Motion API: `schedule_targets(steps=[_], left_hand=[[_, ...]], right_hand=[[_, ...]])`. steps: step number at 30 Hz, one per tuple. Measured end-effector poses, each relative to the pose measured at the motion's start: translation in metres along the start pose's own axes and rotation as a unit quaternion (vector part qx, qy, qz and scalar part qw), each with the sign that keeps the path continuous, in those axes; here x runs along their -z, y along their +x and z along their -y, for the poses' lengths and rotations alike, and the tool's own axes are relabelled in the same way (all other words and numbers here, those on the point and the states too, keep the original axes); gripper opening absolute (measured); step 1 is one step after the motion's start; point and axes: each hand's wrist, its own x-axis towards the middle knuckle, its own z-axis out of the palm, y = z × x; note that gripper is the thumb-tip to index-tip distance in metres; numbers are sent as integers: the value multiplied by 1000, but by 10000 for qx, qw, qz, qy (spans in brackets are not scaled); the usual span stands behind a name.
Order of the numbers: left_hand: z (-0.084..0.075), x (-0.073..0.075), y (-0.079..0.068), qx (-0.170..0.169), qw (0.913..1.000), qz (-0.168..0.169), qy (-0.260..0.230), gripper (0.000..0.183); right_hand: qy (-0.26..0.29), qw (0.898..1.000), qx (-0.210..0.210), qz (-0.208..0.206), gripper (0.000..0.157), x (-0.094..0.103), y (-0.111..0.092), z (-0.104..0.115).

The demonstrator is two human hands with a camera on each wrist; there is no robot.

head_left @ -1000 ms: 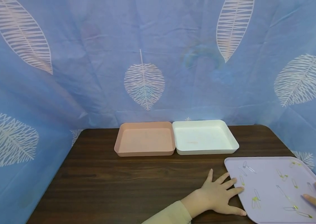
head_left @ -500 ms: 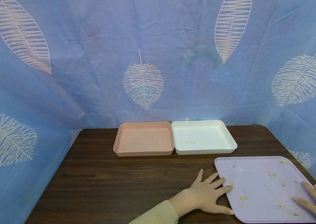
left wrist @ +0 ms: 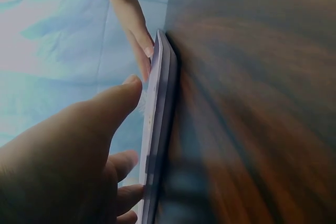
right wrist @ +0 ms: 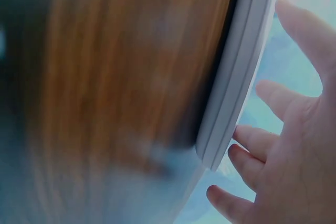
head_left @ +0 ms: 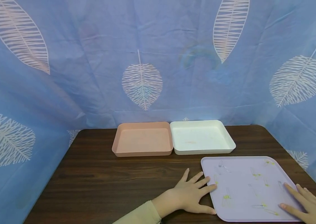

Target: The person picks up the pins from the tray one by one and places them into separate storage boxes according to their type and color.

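A lavender tray (head_left: 242, 186) lies on the right part of the table, with several safety pins scattered over it, some with yellow heads, such as one pin (head_left: 271, 212) near the front. My left hand (head_left: 187, 194) is spread at the tray's left edge, its fingertips over the rim. Across from it, my right hand (head_left: 309, 203) lies over the tray's right edge with fingers extended. The left wrist view shows the left hand (left wrist: 79, 135) beside the tray's thin side wall (left wrist: 163, 93). In the right wrist view the right hand (right wrist: 294, 124) has its fingers straight along the rim.
At the back of the dark wooden table (head_left: 104, 183) stand a pink tray (head_left: 144, 153) and a white tray (head_left: 204, 151), side by side. A blue curtain (head_left: 99, 77) with white leaf prints hangs behind and on both sides.
The lavender tray has slid left across the table with its pins, and both hands have travelled left along with it. The pink and white trays stay in place.
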Motion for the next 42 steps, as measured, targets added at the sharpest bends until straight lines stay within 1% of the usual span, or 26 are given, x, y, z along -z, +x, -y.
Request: schedule_targets(steps=[4,7,9,13,18,21,26,30,36,42], left_hand=[[8,-2,-11,-10,9999,-38,-109,77],[13,-4,-18,16,9998,-61,-171,77],[17,-6,-22,33,9997,-106,-212,78],[24,-8,-32,42,9995,-207,-256,79],[34,-13,-44,61,9989,-298,-345,79],[40,-15,-51,94,9985,-354,-407,79],[50,-17,-64,148,9976,-487,-464,80],[57,-18,-76,211,9970,-567,-485,79],[64,-18,-93,404,9957,-654,-517,80],[70,-21,-108,599,9944,-773,-394,81]], right_hand=[[-65,9996,-84,263,91,3,-1,14],[-158,9990,-180,370,90,3,-1,23],[-218,9991,-157,339,89,2,-1,28],[-319,9994,-34,103,88,-2,0,36],[-413,9991,126,-21,88,-9,1,44],[-435,9982,344,-226,85,-12,0,49],[-468,9939,798,-599,80,-16,-1,62],[-474,9907,1073,-690,81,-17,-1,75],[-606,9804,1583,-1006,84,-18,1,93],[-712,9726,1868,-1186,84,-18,2,113]])
